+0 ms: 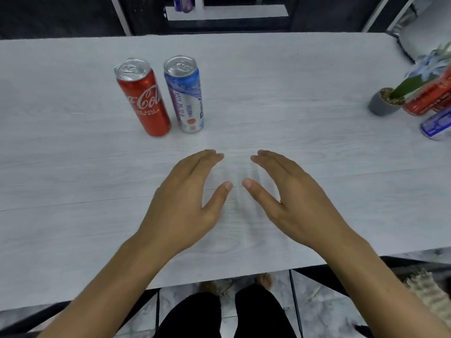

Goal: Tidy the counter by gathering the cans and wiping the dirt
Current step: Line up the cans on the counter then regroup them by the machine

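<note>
Near the counter's front edge, I note both the left hand (188,191) and the right hand (288,191) open and empty; a hasty reach risks toppling the upright red aluminium cola can (142,98) against the touching blue-and-silver drink can (185,93).

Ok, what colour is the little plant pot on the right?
Grey; the plant pot shows in the head view.

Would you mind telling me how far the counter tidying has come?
Done: a red can and a blue can stand side by side. In hand: nothing; the left hand and right hand are open and empty. Left: two more cans by the potted plant; no cloth shows.
</note>
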Motion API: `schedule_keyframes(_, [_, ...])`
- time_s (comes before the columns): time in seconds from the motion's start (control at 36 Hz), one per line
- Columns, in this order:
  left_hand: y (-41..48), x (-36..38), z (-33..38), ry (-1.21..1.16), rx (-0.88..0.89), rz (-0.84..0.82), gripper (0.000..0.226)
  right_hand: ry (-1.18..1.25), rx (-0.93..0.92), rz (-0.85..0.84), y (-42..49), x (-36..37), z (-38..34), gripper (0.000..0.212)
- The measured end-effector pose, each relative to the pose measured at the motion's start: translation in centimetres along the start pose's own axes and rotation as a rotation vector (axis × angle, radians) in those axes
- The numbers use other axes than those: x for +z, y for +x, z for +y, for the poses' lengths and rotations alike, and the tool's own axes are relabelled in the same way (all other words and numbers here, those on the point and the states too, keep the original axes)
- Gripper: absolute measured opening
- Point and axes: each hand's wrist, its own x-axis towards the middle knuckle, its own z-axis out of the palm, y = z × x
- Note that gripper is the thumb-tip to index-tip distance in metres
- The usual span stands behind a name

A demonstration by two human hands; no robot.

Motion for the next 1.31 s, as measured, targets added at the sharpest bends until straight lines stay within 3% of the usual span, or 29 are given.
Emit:
schedule_keyframes(0.47, [6.6,11.0,15.0,-0.08,0.18,-0.138,0.05,0.031,0.208,0.114,-7.2,-8.1,15.2,0.064])
schedule_keyframes(0.81, [11.8,19.1,24.5,-0.183,0.183,-0.232,0.053,0.096,0.336,0.263,-9.5,-13.9,25.9,0.059])
schedule_keyframes(1.14, [19.3,24.4,32.7,-0.412,0.102,-0.023,0.069,0.402,0.443,0.676,-7.3,-20.0,34.4,0.066])
schedule_keyframes(1.31, [22.1,26.5,34.6,-0.47,0.079,0.076,0.076,0.449,0.489,0.75,-4.0,-21.5,37.8,0.075])
